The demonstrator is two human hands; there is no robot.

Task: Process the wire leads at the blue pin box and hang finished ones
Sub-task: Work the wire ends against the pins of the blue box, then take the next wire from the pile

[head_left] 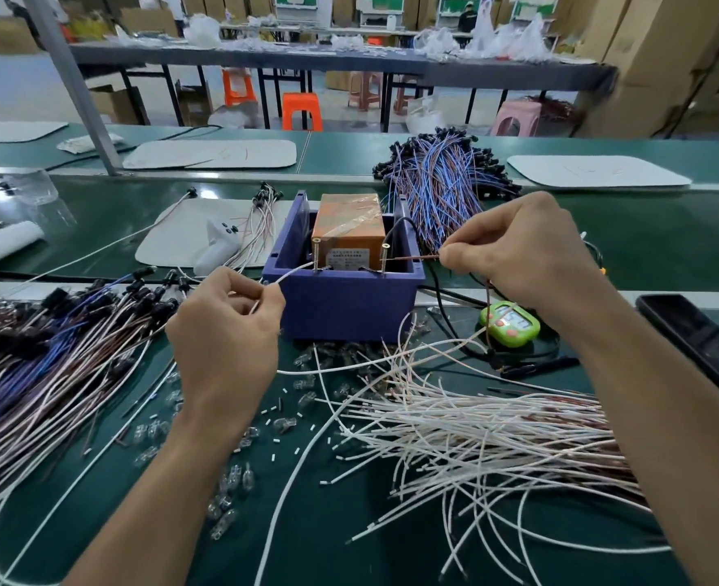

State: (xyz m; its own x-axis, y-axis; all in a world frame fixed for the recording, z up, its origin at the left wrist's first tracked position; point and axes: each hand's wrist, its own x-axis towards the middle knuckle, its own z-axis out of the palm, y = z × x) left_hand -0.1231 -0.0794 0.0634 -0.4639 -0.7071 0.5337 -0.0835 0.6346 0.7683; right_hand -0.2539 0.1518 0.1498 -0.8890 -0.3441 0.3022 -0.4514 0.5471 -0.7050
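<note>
Blue pin box: matte plastic, rectangular, open-topped, at the centre of the green bench. Inside it sits an orange block under glossy tape; its pale label is too blurred to read.

Threaded metal left pin and right pin stand upright at the front wall.

Left hand: thumb and forefinger pinch a thin white lead, whose tip reaches the left pin. Right hand: fingertips pinch a brown lead, whose tip reaches the right pin.

Loose white leads fan out near the box. Green timer: digits unreadable.
</note>
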